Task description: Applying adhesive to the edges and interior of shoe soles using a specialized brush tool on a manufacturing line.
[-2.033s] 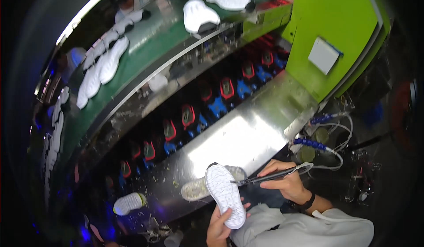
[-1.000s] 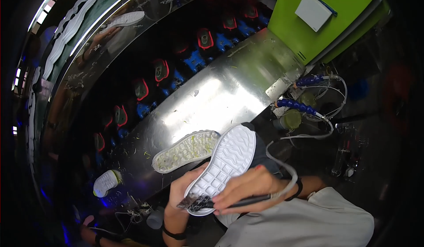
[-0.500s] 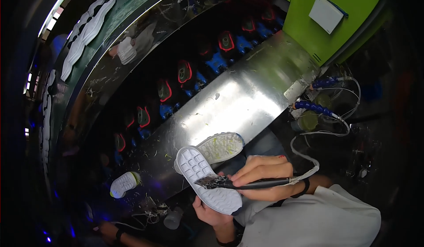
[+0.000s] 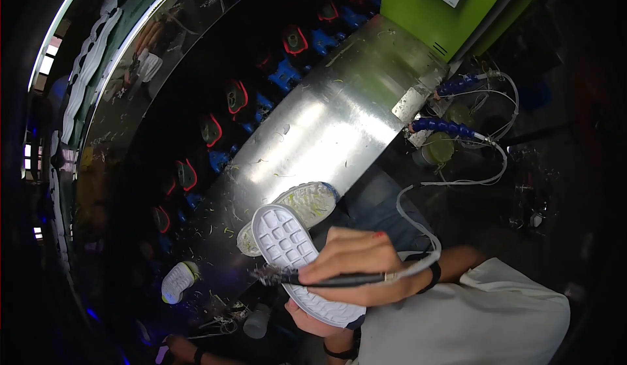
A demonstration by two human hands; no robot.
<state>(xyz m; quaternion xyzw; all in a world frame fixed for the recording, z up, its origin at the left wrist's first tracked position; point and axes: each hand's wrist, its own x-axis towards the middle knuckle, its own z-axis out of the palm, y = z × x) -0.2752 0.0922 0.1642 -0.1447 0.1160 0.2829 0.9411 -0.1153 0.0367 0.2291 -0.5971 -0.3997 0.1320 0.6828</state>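
White sole runs upper-left to lower-right.

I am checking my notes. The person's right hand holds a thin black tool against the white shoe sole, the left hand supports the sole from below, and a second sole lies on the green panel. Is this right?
Not quite. In the head view the second sole lies on the shiny metal bench, not on the green panel. The rest holds: the right hand holds the thin black tool against the white shoe sole, and the left hand supports it from below.

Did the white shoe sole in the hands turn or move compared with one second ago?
Yes. The white sole, held in the left hand, has turned: against the fixed metal table, its free end pointed up-right a second ago and now points up-left.
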